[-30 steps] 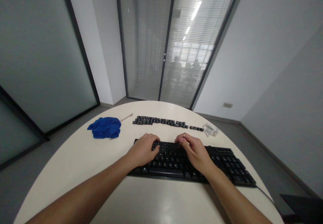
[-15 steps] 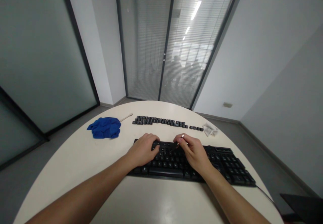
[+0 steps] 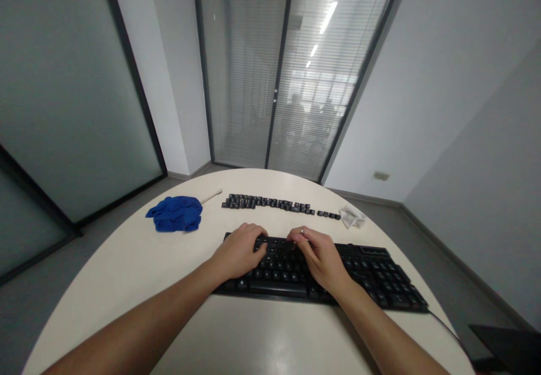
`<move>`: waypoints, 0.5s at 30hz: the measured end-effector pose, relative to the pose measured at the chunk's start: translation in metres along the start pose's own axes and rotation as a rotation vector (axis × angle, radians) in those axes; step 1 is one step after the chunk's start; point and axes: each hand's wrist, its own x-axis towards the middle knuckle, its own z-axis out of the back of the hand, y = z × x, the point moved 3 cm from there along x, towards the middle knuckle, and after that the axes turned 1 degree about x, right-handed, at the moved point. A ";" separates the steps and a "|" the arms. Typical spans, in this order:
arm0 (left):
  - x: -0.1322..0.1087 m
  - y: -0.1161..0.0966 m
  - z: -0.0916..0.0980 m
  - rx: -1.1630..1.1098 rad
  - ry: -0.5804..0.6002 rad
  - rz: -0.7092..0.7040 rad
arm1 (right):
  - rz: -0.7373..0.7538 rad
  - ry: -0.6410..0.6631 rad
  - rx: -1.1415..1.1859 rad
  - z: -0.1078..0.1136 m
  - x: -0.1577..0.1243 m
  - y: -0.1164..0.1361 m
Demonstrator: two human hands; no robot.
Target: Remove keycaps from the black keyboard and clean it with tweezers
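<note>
A black keyboard [image 3: 380, 273] lies across the white round table [image 3: 253, 335] in front of me. My left hand [image 3: 240, 249] rests on its left part, fingers curled and pressed down on the keys. My right hand [image 3: 319, 257] is over the middle keys, its thumb and fingers pinched round a small metal tool [image 3: 301, 231] whose tip points down at the key rows. A row of loose black keycaps [image 3: 270, 202] is lined up on the table behind the keyboard.
A crumpled blue cloth [image 3: 175, 213] lies at the far left, a thin light stick [image 3: 211, 196] beside it. Small clear plastic bags [image 3: 351, 217] sit at the right end of the keycap row. The keyboard's cable [image 3: 443, 324] runs off the right edge.
My right hand has shifted a little to the left and lowered, bringing the tool down onto the keys. My left hand and the keyboard have stayed put.
</note>
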 end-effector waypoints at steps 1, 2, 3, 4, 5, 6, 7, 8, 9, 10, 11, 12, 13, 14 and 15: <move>0.000 0.000 0.000 0.000 -0.001 -0.001 | 0.005 0.009 0.002 -0.001 0.000 0.000; 0.000 0.000 0.000 0.000 -0.002 -0.001 | 0.007 0.018 0.002 -0.001 0.000 0.000; 0.000 0.000 0.001 0.001 0.000 -0.001 | 0.005 0.023 0.001 -0.002 0.000 0.000; 0.000 0.000 0.001 0.003 0.001 0.000 | 0.004 0.025 -0.002 -0.002 0.000 -0.001; 0.000 0.000 0.000 0.004 0.002 0.002 | 0.006 0.027 -0.007 -0.001 0.000 -0.002; 0.000 0.000 0.000 0.004 0.003 0.003 | 0.012 0.027 -0.014 -0.001 0.000 -0.002; 0.000 0.000 0.000 0.004 0.004 0.004 | 0.022 0.028 -0.023 -0.001 0.000 -0.003; -0.001 0.000 0.000 0.003 0.003 0.005 | 0.036 0.027 -0.034 -0.001 0.000 -0.002; -0.001 0.001 0.000 0.001 0.002 0.006 | 0.053 0.030 -0.046 0.000 0.000 -0.002; -0.001 0.001 0.000 0.000 0.001 0.006 | 0.071 0.036 -0.061 0.000 0.000 -0.001; -0.001 0.001 0.000 0.000 0.001 0.006 | 0.088 0.043 -0.078 0.000 -0.001 0.000; -0.001 0.000 0.000 0.001 0.001 0.007 | 0.104 0.052 -0.095 -0.001 -0.001 0.002; -0.001 0.000 0.000 0.001 0.002 0.008 | 0.117 0.062 -0.111 -0.001 -0.002 0.003; -0.001 0.000 0.000 0.001 0.002 0.009 | 0.129 0.074 -0.126 -0.002 -0.002 0.004; -0.001 0.000 0.000 0.001 0.003 0.009 | 0.135 0.085 -0.137 -0.002 -0.003 0.005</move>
